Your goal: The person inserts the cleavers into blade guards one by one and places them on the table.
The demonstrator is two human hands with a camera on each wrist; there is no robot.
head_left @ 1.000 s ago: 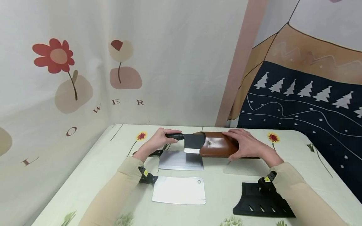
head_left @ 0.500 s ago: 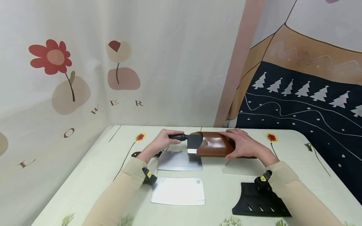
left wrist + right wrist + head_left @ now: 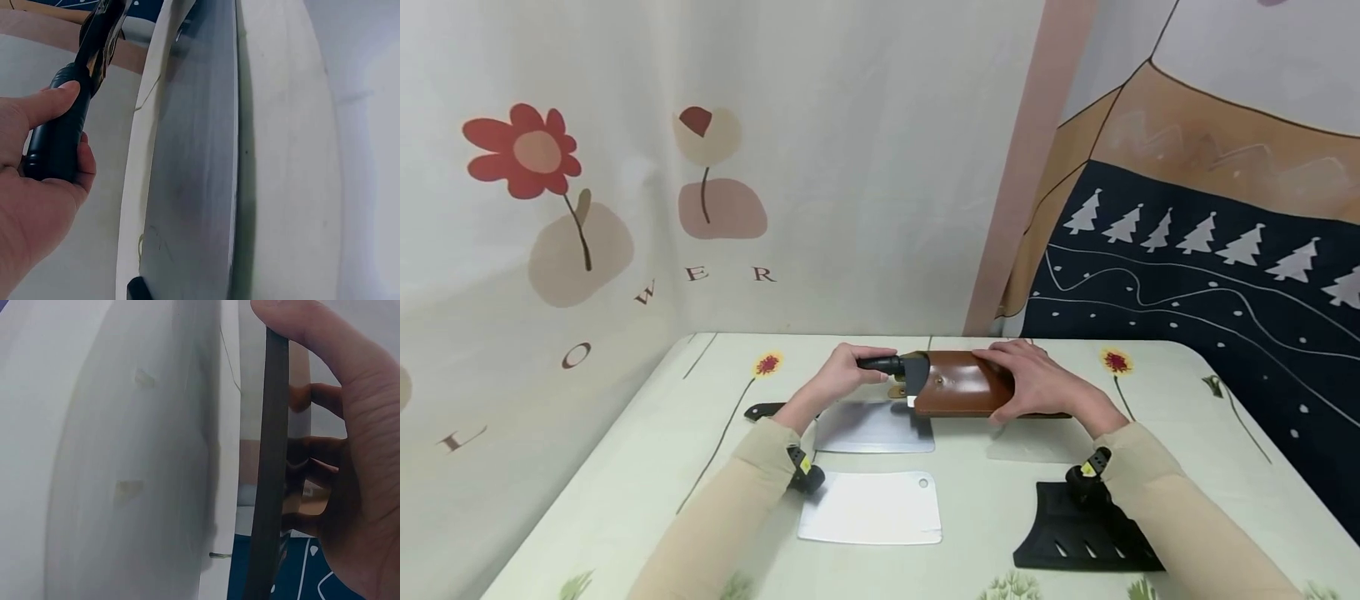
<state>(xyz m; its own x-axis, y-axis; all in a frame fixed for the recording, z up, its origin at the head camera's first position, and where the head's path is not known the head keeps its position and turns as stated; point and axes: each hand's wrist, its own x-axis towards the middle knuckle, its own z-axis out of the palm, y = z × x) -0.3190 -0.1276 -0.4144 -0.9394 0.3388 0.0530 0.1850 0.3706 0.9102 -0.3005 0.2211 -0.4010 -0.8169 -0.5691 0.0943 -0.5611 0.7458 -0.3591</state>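
My left hand point(image 3: 838, 379) grips the black handle point(image 3: 59, 137) of a cleaver point(image 3: 916, 371), thumb laid along it in the left wrist view. Most of the cleaver's blade is hidden inside a brown leather sheath point(image 3: 958, 383); a short strip near the handle shows at the sheath's mouth. From the other end my right hand point(image 3: 1037, 379) holds the sheath, thumb on one side and fingers on the other. In the right wrist view the sheath's dark edge point(image 3: 275, 425) stands between thumb and fingers. A small tan strap end point(image 3: 897, 391) shows below the handle.
A second cleaver with a grey blade point(image 3: 872, 429) lies under my left hand, its black handle point(image 3: 765, 410) partly behind my wrist. Nearer lies a pale cleaver-shaped plate point(image 3: 870, 508) with a corner hole. At right lie a black slotted blade guard point(image 3: 1082, 533) and a clear sheet point(image 3: 1037, 446).
My left hand has moved right, sliding the cleaver deeper into the sheath, so less blade shows. My right hand keeps its hold on the sheath. The whole head view has shifted slightly.
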